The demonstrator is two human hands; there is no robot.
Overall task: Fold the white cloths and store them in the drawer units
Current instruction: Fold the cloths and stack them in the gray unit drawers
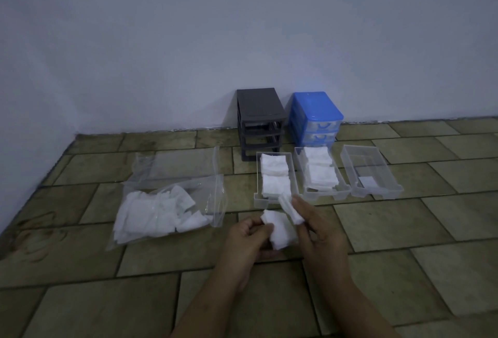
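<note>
Folding cloth (280, 229) mid-air, just short of trays.
L hand (249, 232) pinching near edge, R hand (315, 225) pinching far edge up for crease; drawer (276, 178) at 12, open for drop-in; bag (167, 213) at 9.

The cloths (280, 229) are looking soft, white and matt, like thin fabric. The bag (172, 202) is showing as clear, glossy plastic film. The trays (372, 173) are looking smooth, see-through plastic. The grey unit (260, 116) is looking matt plastic, the blue unit (316, 111) shinier. The floor tiles (404, 229) are appearing dull and stony.
</note>
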